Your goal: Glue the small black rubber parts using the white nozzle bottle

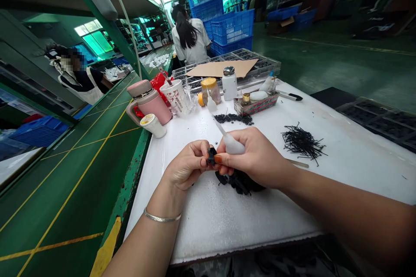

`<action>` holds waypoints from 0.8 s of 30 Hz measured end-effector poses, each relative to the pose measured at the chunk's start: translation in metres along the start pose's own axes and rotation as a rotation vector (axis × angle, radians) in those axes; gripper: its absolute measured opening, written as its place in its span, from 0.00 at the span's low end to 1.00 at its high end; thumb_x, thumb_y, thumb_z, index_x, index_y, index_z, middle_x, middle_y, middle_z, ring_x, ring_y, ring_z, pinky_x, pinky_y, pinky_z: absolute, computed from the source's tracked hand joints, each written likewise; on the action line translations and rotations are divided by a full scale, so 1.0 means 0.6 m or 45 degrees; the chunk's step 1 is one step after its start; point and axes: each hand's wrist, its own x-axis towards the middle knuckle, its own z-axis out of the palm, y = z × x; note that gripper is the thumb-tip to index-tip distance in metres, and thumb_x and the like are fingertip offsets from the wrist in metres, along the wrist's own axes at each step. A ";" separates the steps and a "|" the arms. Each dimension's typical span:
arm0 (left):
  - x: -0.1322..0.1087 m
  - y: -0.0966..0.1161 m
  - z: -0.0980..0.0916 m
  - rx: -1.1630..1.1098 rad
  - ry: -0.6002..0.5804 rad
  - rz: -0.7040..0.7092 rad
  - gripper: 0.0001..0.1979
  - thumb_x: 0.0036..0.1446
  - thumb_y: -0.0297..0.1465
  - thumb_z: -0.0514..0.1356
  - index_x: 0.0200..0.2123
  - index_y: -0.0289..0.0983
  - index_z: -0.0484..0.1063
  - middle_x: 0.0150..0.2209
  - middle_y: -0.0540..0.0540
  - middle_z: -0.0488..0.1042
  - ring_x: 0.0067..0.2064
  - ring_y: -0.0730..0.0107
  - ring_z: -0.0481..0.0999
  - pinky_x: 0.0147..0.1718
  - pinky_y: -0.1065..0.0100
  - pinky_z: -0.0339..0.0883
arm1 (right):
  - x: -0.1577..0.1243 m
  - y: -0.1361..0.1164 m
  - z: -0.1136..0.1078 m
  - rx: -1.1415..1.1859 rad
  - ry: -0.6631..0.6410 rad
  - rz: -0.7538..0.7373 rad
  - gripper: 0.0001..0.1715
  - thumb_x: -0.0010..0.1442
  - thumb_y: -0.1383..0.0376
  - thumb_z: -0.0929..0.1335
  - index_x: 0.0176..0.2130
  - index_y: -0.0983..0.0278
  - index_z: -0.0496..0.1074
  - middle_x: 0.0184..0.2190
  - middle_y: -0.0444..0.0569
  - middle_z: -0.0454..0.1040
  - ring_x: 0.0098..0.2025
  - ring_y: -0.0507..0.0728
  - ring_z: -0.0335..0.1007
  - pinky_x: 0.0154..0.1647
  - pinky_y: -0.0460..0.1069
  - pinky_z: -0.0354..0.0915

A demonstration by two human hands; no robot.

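Small black plastic part [211, 156] is being pinched by the left hand [185, 165], and I'm seeing those fingers [203, 152] clamped together on it, holding it between both hands above the white worktop [208, 233]. The right hand [255, 156] is gripping a white squeeze bottle [234, 145], its fingers closed around the body, with the fingertips just beside the part and the thin nozzle [220, 129] pointing toward 11 o'clock. A silver bangle [162, 215] is circling the left wrist. Taking the hands as my centre, I'm reading a heap of black parts [239, 181] lying directly under them toward 4 o'clock, a loose spread of small black pieces [233, 118] at 1 o'clock, and a tangled bundle of black pins [302, 142] at 3 o'clock. At 11 o'clock, a pink tumbler [149, 103] is standing beside a paper cup [173, 95]. A white bottle with a metal cap [229, 83] is standing at 1 o'clock, in front of a cardboard sheet [221, 68]. Far off at 12 o'clock, a co-worker [190, 37] is standing by stacked blue crates [221, 13].
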 end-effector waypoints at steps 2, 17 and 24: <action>0.000 0.000 -0.001 0.041 0.019 0.030 0.19 0.36 0.34 0.74 0.23 0.33 0.67 0.24 0.49 0.75 0.26 0.68 0.77 0.27 0.70 0.68 | 0.002 0.000 0.001 0.162 -0.049 0.096 0.08 0.51 0.66 0.72 0.27 0.66 0.69 0.20 0.44 0.74 0.21 0.51 0.71 0.22 0.45 0.67; -0.001 0.003 -0.001 0.147 0.169 -0.005 0.18 0.33 0.32 0.75 0.21 0.33 0.69 0.24 0.48 0.77 0.25 0.69 0.77 0.27 0.70 0.68 | -0.003 -0.003 0.005 -0.026 0.075 0.069 0.06 0.51 0.68 0.71 0.26 0.66 0.69 0.18 0.45 0.74 0.21 0.51 0.70 0.21 0.44 0.66; -0.002 0.011 0.005 0.127 0.164 0.063 0.16 0.34 0.31 0.75 0.21 0.32 0.70 0.22 0.49 0.76 0.24 0.73 0.75 0.25 0.73 0.68 | -0.001 -0.004 0.008 0.061 0.107 0.096 0.10 0.50 0.66 0.74 0.27 0.68 0.70 0.18 0.46 0.74 0.21 0.50 0.70 0.21 0.42 0.67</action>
